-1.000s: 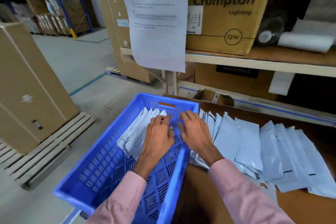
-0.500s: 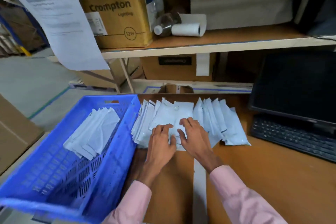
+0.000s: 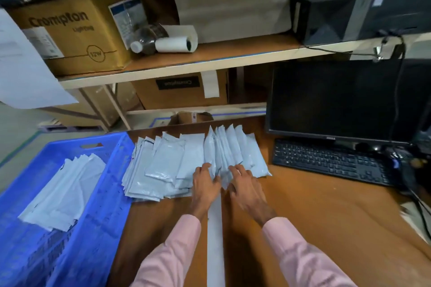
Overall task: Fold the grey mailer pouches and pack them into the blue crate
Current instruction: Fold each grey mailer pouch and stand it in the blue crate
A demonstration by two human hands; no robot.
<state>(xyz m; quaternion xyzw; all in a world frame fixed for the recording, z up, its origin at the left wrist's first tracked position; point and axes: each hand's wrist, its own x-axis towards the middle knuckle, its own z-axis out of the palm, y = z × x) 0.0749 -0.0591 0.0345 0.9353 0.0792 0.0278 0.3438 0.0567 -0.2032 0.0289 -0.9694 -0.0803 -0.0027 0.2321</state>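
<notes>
We cannot tell how the left hand (image 3: 205,185) or right hand (image 3: 245,185) grips, fingertips buried among the fanned pouches (image 3: 186,161); the blue crate (image 3: 93,228) runs off the left edge; the keyboard (image 3: 331,161) blurs rightward.

Dim, even indoor light with no visible source. Soft glare sits on the mailer pouches (image 3: 163,165) just beyond the hands (image 3: 206,187). The wide lens bends the shelf (image 3: 210,53) above them, and motion blur smears the frame's edges.
</notes>
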